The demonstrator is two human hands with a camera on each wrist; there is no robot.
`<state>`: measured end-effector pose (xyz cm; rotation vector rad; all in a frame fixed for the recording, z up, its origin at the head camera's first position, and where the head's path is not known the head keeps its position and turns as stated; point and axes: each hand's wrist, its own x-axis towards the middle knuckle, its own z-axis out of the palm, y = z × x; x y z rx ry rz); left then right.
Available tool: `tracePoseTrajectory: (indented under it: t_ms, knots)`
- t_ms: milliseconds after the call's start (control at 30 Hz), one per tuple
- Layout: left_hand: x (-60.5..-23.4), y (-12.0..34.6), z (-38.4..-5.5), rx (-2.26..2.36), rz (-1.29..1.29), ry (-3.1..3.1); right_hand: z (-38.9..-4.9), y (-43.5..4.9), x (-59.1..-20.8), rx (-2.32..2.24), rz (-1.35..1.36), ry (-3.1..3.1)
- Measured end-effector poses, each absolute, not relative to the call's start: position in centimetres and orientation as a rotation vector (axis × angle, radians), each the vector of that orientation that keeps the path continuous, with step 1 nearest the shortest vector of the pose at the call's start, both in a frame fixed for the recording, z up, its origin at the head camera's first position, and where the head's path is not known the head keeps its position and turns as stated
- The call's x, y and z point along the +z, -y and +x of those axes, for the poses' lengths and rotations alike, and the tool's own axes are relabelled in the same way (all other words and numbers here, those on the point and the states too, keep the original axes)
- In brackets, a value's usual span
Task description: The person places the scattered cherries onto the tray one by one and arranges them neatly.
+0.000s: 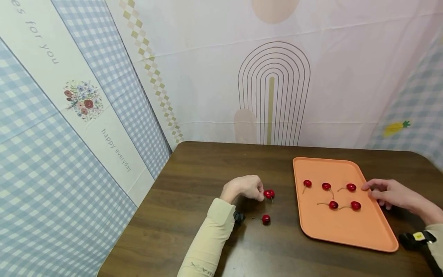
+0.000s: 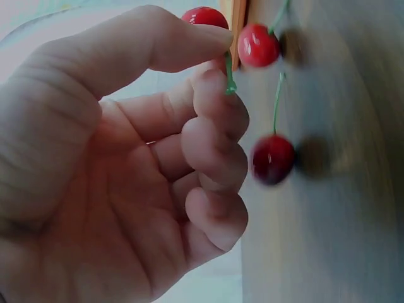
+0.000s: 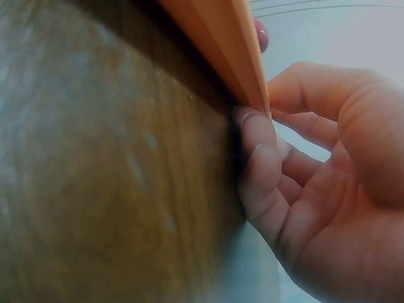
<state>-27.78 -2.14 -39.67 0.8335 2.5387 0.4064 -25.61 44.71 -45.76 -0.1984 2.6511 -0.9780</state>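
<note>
With left hand [image 1: 247,187], pinching a cherry [image 2: 205,15] by the stem [image 2: 231,87], likely to avoid bruising. With right hand [image 1: 391,192], gripping the tray [image 1: 342,231] at two o'clock, probably for steadiness.

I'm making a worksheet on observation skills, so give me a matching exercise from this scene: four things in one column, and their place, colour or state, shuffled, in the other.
Column one
1. Left hand
2. Tray
3. Tabletop
4. Right hand

Column two
A. Dark brown with a wood-like pattern
B. Gripping an orange edge
C. Pinching a cherry
D. Orange, bearing five cherries

Right pairs: 1-C, 2-D, 3-A, 4-B
</note>
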Motion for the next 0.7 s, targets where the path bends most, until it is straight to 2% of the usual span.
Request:
tracePoseTrajectory:
  t_ms: [333, 700]
  knots:
    - [-40.2, -2.2, -27.8, 0.467, 0.978, -2.521, -25.4, -44.8, -45.9, -0.989, -0.196, -2.654]
    - [-41.0, -6.1, -27.7, 0.467, 0.83, -2.557, -25.2, -45.1, -45.8, -1.015, -0.274, -2.655]
